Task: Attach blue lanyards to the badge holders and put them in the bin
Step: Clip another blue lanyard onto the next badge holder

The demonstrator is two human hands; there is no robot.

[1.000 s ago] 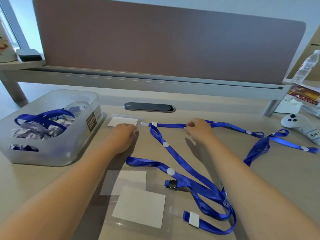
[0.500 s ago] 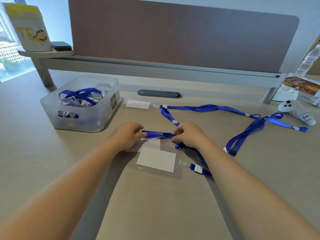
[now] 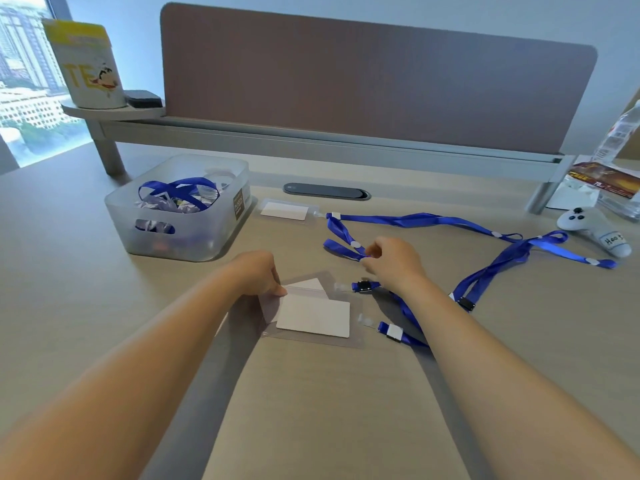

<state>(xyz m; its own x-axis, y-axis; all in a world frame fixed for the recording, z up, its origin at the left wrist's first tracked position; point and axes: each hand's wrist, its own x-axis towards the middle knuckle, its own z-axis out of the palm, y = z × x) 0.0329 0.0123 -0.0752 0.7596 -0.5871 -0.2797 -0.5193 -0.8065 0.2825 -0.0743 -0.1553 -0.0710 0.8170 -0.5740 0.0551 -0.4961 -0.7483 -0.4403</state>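
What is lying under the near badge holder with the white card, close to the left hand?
Under the near badge holder, a second clear holder shows, its white card corner sticking out behind. The left hand covers its left edge, and whether anything more lies beneath cannot be seen.

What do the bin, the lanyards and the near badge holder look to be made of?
Bin: frosted translucent plastic, probably rigid; the contents show blurred through its wall. Lanyards: flat woven fabric ribbon with a slight sheen, which folds and twists limply; white and black clips look plastic. Badge holder: clear soft plastic sleeve, the table showing through, around a matte white card.
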